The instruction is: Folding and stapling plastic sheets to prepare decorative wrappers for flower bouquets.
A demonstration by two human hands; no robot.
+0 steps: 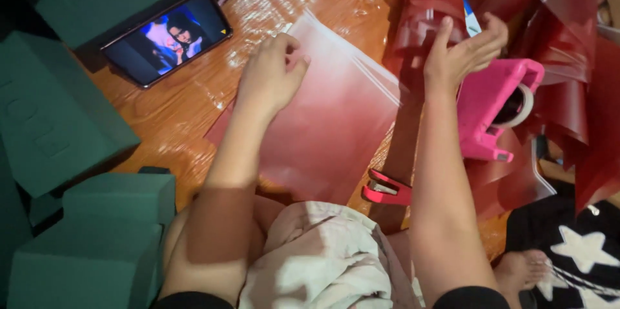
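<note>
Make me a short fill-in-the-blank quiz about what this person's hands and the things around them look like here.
1. The left hand rests on a stack of translucent pinkish-red ____ sheets.
2. The raised right hand touches a rolled sheet of glossy ____ wrapping paper.
3. The smartphone with a lit screen lies on the ____ floor.
4. Beside the bright pink plastic tape dispenser, nearer the lap, lies a small pink ____.

Missing words: plastic; red; wooden; stapler

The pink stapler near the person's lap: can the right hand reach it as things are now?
Probably yes. The pink stapler lies uncovered on the table beside the right forearm, and the right hand, raised open by the red sheets, holds nothing.
</note>
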